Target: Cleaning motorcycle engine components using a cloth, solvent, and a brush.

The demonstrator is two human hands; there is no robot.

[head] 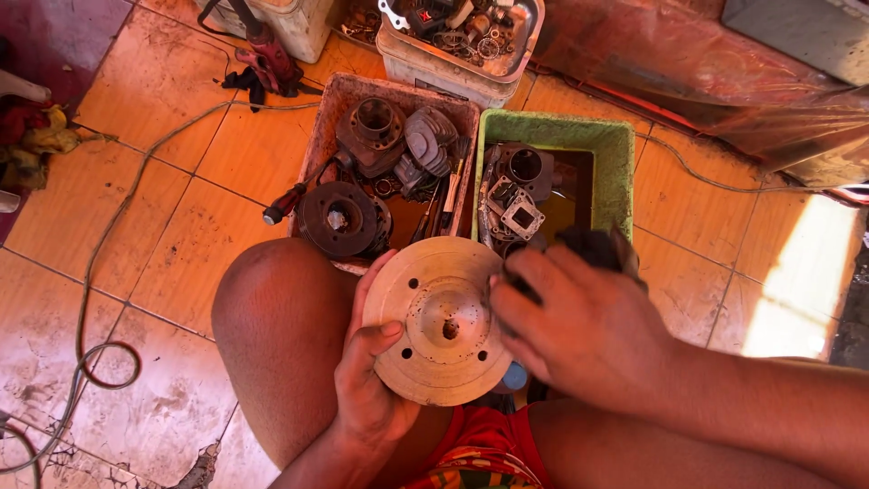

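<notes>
My left hand point(367, 371) grips a round, pale metal disc point(439, 321) with a raised hub and several small holes, held face up above my knee. My right hand point(579, 321) closes on a dark rag point(593, 246) and presses it against the disc's right edge. Both hands sit over my lap, just in front of two trays of engine parts.
A pink tray point(330, 109) holds cylinders, a flywheel and a screwdriver. A green tray point(615, 149) holds more metal parts in brown liquid. A white tub point(434, 63) of small parts stands behind. Cables point(104, 235) trail over the orange tiled floor at left.
</notes>
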